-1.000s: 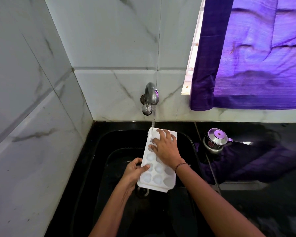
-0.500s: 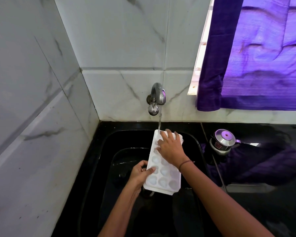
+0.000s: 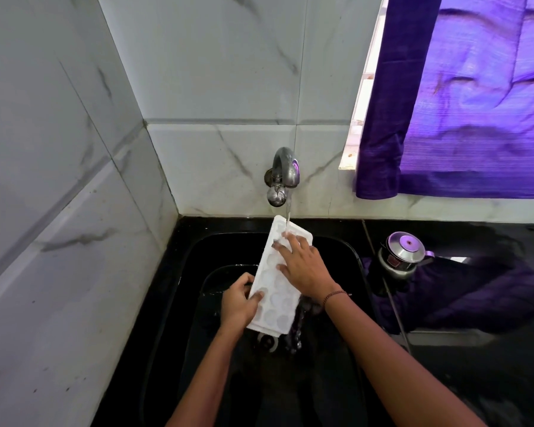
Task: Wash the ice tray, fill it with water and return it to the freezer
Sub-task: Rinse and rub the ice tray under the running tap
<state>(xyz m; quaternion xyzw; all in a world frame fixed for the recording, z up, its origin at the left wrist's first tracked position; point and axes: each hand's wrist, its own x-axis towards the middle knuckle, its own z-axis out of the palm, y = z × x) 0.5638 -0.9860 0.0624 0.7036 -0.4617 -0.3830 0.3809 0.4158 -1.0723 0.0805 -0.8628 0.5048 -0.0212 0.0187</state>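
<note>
Black stone counter [image 3: 490, 380] runs along the near and right side, with a black sink [image 3: 185, 288] sunk into its left part, and both forearms reach in over the basin from the bottom edge. Over the sink, the left hand [image 3: 239, 303] grips the white ice tray [image 3: 278, 298] at its near left edge, thumb laid across the top face and fingers curled round the rim. On the right wrist sits a thin beaded bracelet [image 3: 333, 294]. Beyond it, the right hand [image 3: 302, 266] lies flat on the far half of the tray, fingers straight and spread over the cups, gripping nothing. The tray is held above the basin lengthwise, tilted, its far end raised under the tap [image 3: 283, 172]. A thin stream of water [image 3: 288, 211] falls from the spout onto that far end, and water drips off the near right corner into the sink. To the right, on the counter, stands a small steel pot [image 3: 403, 254] with its lid on. Behind it all rise grey-veined white wall tiles [image 3: 213, 72], and a purple curtain [image 3: 475, 103] hangs over the window at the upper right
</note>
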